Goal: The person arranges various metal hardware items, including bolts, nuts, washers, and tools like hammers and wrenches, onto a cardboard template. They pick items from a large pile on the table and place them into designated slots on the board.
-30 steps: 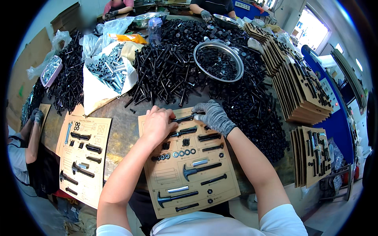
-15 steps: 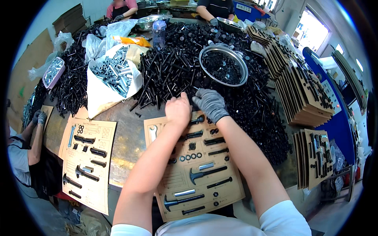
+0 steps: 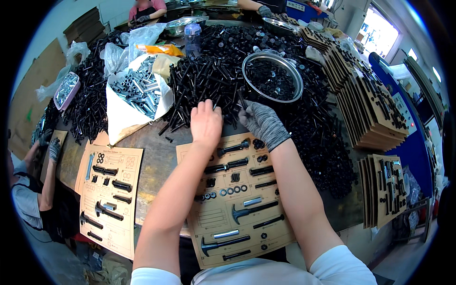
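Note:
My bare left hand (image 3: 207, 124) rests at the near edge of a large pile of black bolts (image 3: 202, 76), fingers slightly apart and reaching among them. My right hand (image 3: 266, 124), in a grey knit glove, pinches a dark bolt (image 3: 242, 99) that points up and away. Beneath my forearms lies a brown cardboard sheet (image 3: 213, 218) with printed outlines. Fixed on it are black bolts, a row of washers (image 3: 230, 191), silver sleeves (image 3: 226, 234) and black T-shaped pieces (image 3: 237, 213). My forearms hide parts of the sheet.
A similar filled sheet (image 3: 111, 232) lies left. Ahead are a white sack of silver sleeves (image 3: 137, 95), a bottle (image 3: 193, 40) and a metal bowl (image 3: 300, 90). Stacked cards (image 3: 356, 123) stand right. Other people work at the left (image 3: 33, 190) and far side (image 3: 147, 12).
My left hand has shifted slightly left and its fingers have spread toward the pile. My right hand has moved right and nearer, with a dark bolt now standing up from its fingers.

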Demonstrator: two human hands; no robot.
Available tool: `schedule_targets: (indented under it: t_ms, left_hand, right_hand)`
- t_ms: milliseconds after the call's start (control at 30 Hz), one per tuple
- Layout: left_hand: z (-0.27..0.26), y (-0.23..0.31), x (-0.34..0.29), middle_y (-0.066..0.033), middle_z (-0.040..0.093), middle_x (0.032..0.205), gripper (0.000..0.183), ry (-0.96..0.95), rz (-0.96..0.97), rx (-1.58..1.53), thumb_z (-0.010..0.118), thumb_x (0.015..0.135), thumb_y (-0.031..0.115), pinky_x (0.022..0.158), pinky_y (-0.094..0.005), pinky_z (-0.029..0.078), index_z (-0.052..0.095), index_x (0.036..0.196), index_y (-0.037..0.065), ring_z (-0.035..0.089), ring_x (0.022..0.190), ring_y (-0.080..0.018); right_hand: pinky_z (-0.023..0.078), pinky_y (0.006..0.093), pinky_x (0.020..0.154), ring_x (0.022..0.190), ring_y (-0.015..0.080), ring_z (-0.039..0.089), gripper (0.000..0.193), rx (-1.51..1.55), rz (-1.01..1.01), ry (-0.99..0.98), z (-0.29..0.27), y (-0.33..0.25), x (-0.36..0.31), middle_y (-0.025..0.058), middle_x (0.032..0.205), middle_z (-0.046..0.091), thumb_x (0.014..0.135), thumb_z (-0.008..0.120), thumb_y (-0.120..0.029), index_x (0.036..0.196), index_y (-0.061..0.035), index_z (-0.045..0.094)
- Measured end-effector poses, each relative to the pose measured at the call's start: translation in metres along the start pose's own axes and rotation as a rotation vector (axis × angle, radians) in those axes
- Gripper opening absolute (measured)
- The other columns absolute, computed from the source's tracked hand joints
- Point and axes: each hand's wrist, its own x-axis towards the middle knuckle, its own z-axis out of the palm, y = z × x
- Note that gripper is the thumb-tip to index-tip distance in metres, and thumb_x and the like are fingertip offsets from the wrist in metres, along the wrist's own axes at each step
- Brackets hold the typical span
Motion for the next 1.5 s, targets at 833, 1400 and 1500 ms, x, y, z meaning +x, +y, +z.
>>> schedule_targets:
  t_ms: [833,1400,1500]
  left_hand:
    - [-0.201,-0.047,-0.224,-0.0119,0.062,0.102,0.017,-0.431,0.012,-0.628,0.073,0.083,0.015,0.089,-0.0408,0.049,0.066,0.092,0.003,0.059,0.098,-0.0330]
    - [-0.186,-0.037,-0.302,-0.0127,0.063,0.112,0.040,-0.330,-0.215,-0.730,0.081,0.075,0.006,0.091,-0.0397,0.052,0.063,0.109,0.000,0.060,0.108,-0.0317]
    - [-0.190,-0.041,-0.311,-0.0159,0.062,0.109,0.057,-0.407,-0.384,-0.873,0.078,0.079,0.003,0.093,-0.0399,0.051,0.050,0.128,0.000,0.063,0.107,-0.0324]
  right_hand:
    - [0.054,0.0467,0.091,0.105,0.0354,0.069,0.046,-1.735,-0.466,0.357,-0.012,0.019,0.008,0.0181,0.106,0.072,0.094,0.064,-0.050,0.113,-0.0091,0.063]
    - [0.056,0.0430,0.074,0.087,0.0298,0.071,0.044,-1.992,-0.444,-0.687,0.069,0.154,-0.236,0.0143,0.088,0.071,0.089,0.071,-0.043,0.108,-0.0033,0.064]
    - [0.056,0.0421,0.079,0.092,0.0297,0.070,0.040,-1.976,-0.373,-0.650,0.065,0.166,-0.244,0.0139,0.095,0.069,0.093,0.066,-0.040,0.111,-0.0043,0.065]
